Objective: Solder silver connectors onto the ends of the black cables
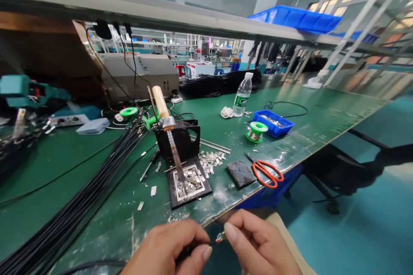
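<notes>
Near the bench's front edge, my left hand is closed around a black cable, its stripped end poking out past the fingertips. Thumb and fingers of my right hand pinch the bare wire end, where a small shiny piece shows. Just beyond them a soldering iron with a wooden handle leans in its black stand, tip down over a tray of small metal pieces. Loose metal tabs are scattered beside the stand.
Orange-handled scissors and a dark pad lie at the front edge. Behind are a solder spool, a blue bin and a water bottle. Bundled black cables cover the left. A shelf crosses overhead.
</notes>
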`<action>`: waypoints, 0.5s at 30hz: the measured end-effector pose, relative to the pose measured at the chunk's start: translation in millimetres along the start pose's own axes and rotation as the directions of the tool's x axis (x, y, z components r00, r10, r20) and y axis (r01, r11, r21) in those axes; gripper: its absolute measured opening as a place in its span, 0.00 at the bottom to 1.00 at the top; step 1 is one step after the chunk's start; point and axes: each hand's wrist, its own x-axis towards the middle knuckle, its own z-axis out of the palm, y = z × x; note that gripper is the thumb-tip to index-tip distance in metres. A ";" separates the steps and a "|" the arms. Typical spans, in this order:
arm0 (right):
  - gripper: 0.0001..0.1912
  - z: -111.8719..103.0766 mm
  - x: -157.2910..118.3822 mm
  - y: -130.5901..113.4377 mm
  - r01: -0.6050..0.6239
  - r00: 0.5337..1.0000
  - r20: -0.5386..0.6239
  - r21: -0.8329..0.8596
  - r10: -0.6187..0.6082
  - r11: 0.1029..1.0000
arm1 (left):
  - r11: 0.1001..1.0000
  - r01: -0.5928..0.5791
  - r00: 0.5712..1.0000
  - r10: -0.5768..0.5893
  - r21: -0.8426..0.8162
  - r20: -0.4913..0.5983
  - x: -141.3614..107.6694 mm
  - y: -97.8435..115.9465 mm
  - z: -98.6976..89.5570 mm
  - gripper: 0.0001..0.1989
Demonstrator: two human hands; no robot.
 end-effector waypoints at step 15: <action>0.29 -2.3 3.2 6.9 -0.012 1.000 -0.006 0.033 0.012 0.999 | 0.997 0.027 0.999 -0.028 -0.076 -0.018 -1.0 7.4 -2.4 0.16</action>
